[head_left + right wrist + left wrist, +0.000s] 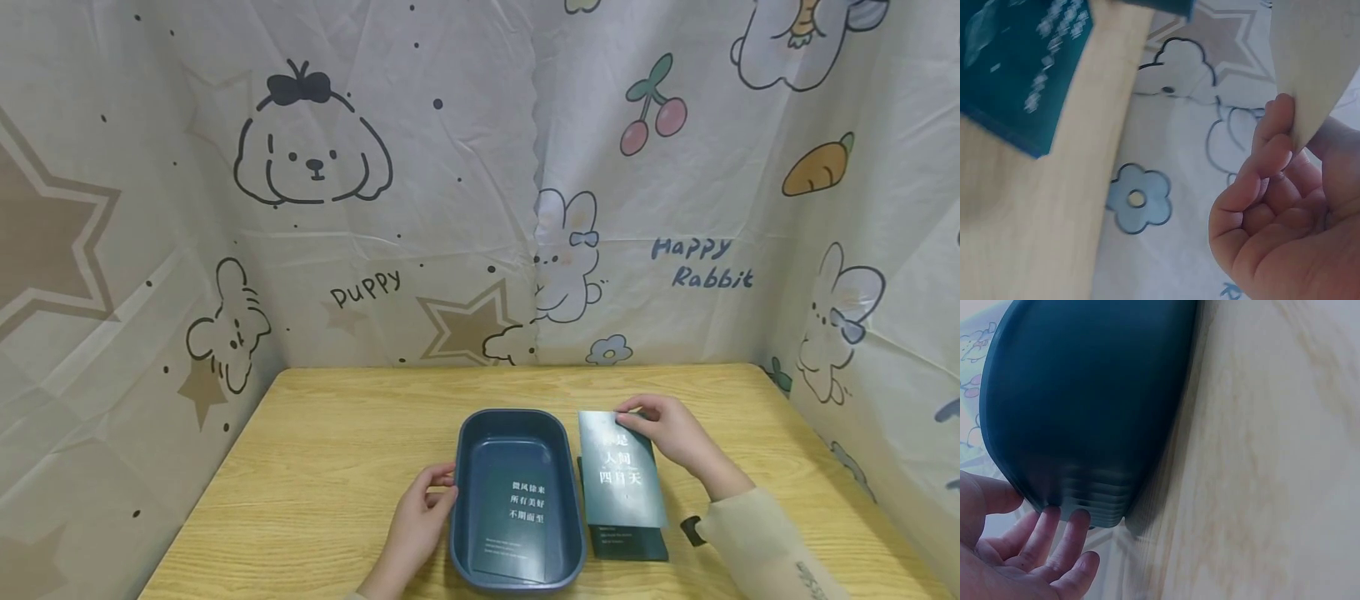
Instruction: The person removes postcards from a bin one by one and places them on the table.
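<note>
A dark blue rectangular tray [517, 421] stands on the table, and a green card [513, 537] with white Chinese characters lies flat inside it. My left hand [422, 517] is at the tray's left side, its fingertips touching the outer wall [1094, 412] with the fingers loosely bent. To the right of the tray, my right hand [667, 429] pinches the top edge of another green card [622, 492] between thumb and fingers. Its pale back [1313, 56] faces the right wrist camera. Beneath that held card lies more green printed card [630, 546], partly covered; how many cannot be told.
The wood-grain table [322, 467] reaches back to a printed cloth [450, 167] that hangs behind it and along both sides. A small black object [693, 531] shows beside the right sleeve [772, 542].
</note>
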A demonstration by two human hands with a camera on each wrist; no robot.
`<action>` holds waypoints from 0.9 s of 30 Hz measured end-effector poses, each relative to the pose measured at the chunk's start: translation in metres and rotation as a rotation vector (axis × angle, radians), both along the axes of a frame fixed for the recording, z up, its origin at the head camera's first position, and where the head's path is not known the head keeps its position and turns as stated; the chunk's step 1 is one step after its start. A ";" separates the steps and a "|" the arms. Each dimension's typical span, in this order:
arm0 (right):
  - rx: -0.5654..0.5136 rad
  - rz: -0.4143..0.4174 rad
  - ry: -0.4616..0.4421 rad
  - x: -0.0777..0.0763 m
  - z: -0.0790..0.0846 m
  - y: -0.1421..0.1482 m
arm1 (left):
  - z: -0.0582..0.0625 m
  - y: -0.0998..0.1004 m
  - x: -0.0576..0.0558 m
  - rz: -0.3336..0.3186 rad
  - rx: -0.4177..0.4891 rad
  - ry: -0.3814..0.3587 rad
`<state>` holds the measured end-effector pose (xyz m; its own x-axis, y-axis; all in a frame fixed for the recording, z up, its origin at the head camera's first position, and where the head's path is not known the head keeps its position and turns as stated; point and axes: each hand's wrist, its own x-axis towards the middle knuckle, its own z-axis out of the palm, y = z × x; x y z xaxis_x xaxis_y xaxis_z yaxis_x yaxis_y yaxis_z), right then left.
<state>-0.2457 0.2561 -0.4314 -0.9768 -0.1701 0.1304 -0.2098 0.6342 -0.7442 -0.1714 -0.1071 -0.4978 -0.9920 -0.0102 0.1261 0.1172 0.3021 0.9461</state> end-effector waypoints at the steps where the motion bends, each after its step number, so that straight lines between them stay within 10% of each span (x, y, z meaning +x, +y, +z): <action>1: 0.007 0.004 -0.008 0.000 -0.002 0.002 | 0.000 0.000 0.000 0.000 0.000 0.001; 27: 0.089 0.021 -0.122 -0.012 -0.049 0.006 | 0.000 0.001 -0.001 0.009 -0.006 -0.012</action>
